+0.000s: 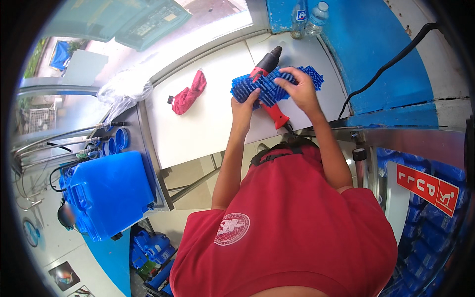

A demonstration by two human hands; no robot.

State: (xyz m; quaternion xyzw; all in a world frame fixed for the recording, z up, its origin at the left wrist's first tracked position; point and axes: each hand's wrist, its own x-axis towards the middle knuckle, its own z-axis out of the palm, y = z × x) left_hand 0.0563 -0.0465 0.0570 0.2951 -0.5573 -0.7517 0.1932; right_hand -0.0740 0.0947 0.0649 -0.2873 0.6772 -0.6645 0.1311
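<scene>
A bunch of blue plastic strips with pale printing is spread between my hands above the white table. My left hand grips its left part, thumb on top. Over the middle of the bunch, my right hand has its thumb and fingers bent together on the strips. A red and black heat gun lies beneath them, its nozzle toward the back. Its red handle shows below the strips, near the table's front edge. The strips hide the gun's middle.
A crumpled red cloth lies left on the table. A glass bottle and a plastic bottle stand at the back. A black cable hangs at right. Left are a blue water container and blue round caps.
</scene>
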